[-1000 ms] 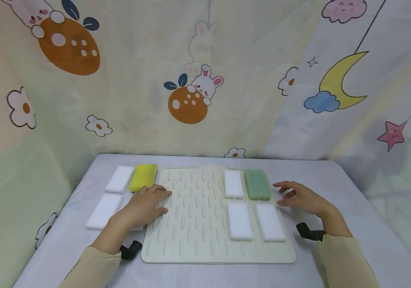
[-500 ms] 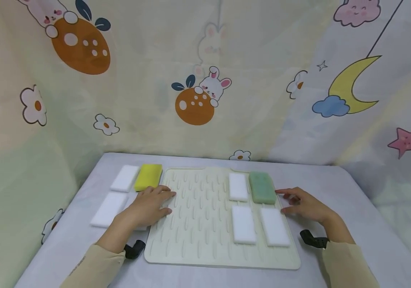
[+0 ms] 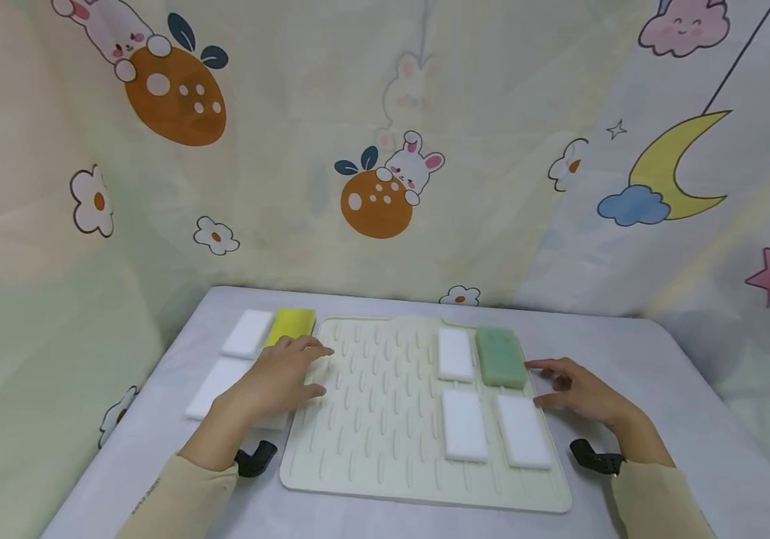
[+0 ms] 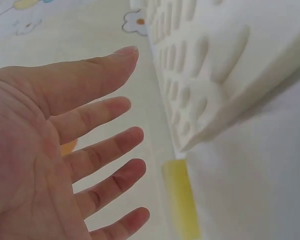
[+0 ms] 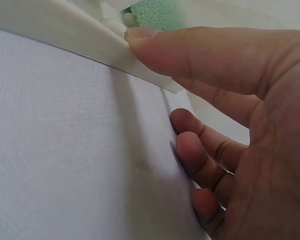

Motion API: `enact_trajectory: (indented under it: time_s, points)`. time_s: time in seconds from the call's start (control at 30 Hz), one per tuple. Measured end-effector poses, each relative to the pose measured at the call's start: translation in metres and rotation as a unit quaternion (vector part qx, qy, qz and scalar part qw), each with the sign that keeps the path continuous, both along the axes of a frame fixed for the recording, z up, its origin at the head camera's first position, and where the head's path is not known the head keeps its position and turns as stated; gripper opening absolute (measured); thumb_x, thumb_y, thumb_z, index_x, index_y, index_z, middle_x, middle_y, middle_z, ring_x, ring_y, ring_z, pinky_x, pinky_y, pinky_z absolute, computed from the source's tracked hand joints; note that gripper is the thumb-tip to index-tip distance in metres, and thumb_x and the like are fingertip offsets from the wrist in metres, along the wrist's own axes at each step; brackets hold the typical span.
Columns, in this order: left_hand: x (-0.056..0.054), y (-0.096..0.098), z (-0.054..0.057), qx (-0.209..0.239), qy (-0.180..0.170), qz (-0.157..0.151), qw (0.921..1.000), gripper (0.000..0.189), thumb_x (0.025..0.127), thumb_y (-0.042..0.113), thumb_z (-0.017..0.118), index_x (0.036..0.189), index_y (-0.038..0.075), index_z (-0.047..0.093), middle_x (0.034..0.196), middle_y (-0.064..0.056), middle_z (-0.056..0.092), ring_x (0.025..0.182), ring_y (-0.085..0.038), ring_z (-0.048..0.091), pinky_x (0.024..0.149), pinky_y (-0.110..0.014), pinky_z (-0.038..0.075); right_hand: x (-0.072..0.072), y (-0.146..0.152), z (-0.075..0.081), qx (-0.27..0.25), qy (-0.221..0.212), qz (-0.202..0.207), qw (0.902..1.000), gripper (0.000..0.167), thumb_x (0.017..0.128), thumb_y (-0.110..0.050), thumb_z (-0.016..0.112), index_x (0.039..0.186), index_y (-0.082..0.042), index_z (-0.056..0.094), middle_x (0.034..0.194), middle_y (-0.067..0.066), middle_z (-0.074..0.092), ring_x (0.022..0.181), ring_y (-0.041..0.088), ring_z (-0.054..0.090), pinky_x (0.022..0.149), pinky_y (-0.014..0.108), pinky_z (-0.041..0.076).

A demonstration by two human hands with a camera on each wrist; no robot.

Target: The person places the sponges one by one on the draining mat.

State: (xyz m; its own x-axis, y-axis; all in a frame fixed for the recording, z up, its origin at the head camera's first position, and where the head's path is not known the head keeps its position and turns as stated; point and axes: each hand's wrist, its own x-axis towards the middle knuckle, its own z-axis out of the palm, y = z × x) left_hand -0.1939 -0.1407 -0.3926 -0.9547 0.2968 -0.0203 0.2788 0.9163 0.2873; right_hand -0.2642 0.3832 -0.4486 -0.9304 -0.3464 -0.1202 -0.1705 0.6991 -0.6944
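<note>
Ribbed mat (image 3: pixel 365 419): on the counter (image 3: pixel 648 389), midway between the hands; its raised ribs presumably hold things up off its surface.
Right hand (image 3: pixel 572 385): thumb and forefinger extended, touching the mat's right rim at separate spots, the other fingers curled inward; probably a light steadying or nudging contact rather than a grasp.
Left hand (image 3: pixel 279 380): wide, fingers spread, holding nothing, apart from the mat by its left edge.
Green sponge (image 3: pixel 500 357): on the mat's far right corner.
White pads (image 3: pixel 464 425): three, also on the mat, forming two rows with the green sponge, seemingly for order.
Yellow sponge (image 3: pixel 290 327): on the counter left of the mat, partly covered by the left hand.
Loose pads (image 3: pixel 247 334): white, two plainly visible near the yellow sponge.
Printed curtain (image 3: pixel 257 187): behind the counter, apparently as a backdrop.
</note>
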Motion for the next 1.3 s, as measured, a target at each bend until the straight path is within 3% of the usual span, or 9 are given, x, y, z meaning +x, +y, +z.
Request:
enact_trajectory:
  time_s: [0.23,0.43,0.53,0.67,0.83,1.07,1.3]
  points:
    - [-0.011,-0.017,0.014,0.002,-0.005,0.026,0.9997,0.07,0.089,0.032,0.082,0.151,0.013,0.054,0.152,-0.015,0.051,0.137,-0.043,0.044,0.108,-0.064,0.04,0.0,0.002,-0.002,-0.006,0.002,-0.006,1.0,0.071,0.081,-0.028,0.088,0.144,-0.012,0.061,0.132,0.021,0.054,0.099,0.025,0.045,0.08,0.033,0.039]
    - [-0.029,-0.025,0.018,-0.009,-0.024,0.044,0.9987,0.075,0.089,0.031,0.083,0.154,0.012,0.05,0.156,-0.016,0.046,0.141,-0.044,0.041,0.111,-0.064,0.04,0.002,0.006,-0.003,-0.013,0.001,-0.007,0.9999,0.07,0.081,-0.027,0.088,0.144,-0.013,0.061,0.132,0.02,0.054,0.099,0.024,0.046,0.08,0.033,0.039]
    - [-0.04,-0.028,0.019,-0.025,-0.033,0.038,0.9984,0.079,0.087,0.033,0.084,0.154,0.013,0.049,0.157,-0.018,0.044,0.141,-0.048,0.04,0.11,-0.065,0.041,0.004,0.007,-0.003,-0.011,-0.002,-0.006,0.9999,0.07,0.081,-0.027,0.088,0.144,-0.014,0.061,0.133,0.02,0.054,0.1,0.024,0.045,0.081,0.033,0.039]
    - [-0.053,-0.032,0.02,-0.043,-0.056,0.033,0.997,0.085,0.084,0.035,0.085,0.157,0.015,0.045,0.159,-0.02,0.041,0.142,-0.052,0.037,0.109,-0.069,0.039,0.004,0.007,-0.002,-0.002,0.0,-0.005,1.0,0.072,0.081,-0.03,0.088,0.146,-0.015,0.06,0.135,0.019,0.055,0.102,0.024,0.045,0.083,0.034,0.04]
    - [-0.066,-0.037,0.022,-0.06,-0.093,0.05,0.9926,0.09,0.084,0.036,0.085,0.161,0.021,0.04,0.165,-0.02,0.033,0.146,-0.054,0.031,0.109,-0.074,0.036,0.001,0.004,0.0,0.001,0.003,-0.002,1.0,0.072,0.081,-0.032,0.088,0.146,-0.015,0.06,0.134,0.019,0.055,0.101,0.023,0.046,0.083,0.032,0.04]
    - [-0.076,-0.032,0.027,-0.068,-0.127,0.058,0.9878,0.095,0.081,0.038,0.088,0.161,0.022,0.039,0.167,-0.021,0.029,0.147,-0.053,0.029,0.107,-0.079,0.034,0.001,0.002,-0.001,0.001,-0.003,-0.011,0.9999,0.072,0.081,-0.032,0.088,0.145,-0.016,0.061,0.134,0.019,0.055,0.101,0.023,0.045,0.084,0.033,0.039]
    - [-0.082,-0.027,0.027,-0.075,-0.134,0.051,0.9868,0.096,0.08,0.035,0.089,0.161,0.021,0.039,0.165,-0.021,0.033,0.146,-0.053,0.032,0.108,-0.079,0.033,0.002,0.004,0.0,0.004,-0.014,-0.023,0.9996,0.072,0.079,-0.032,0.089,0.144,-0.016,0.062,0.134,0.018,0.054,0.101,0.024,0.046,0.083,0.035,0.039]
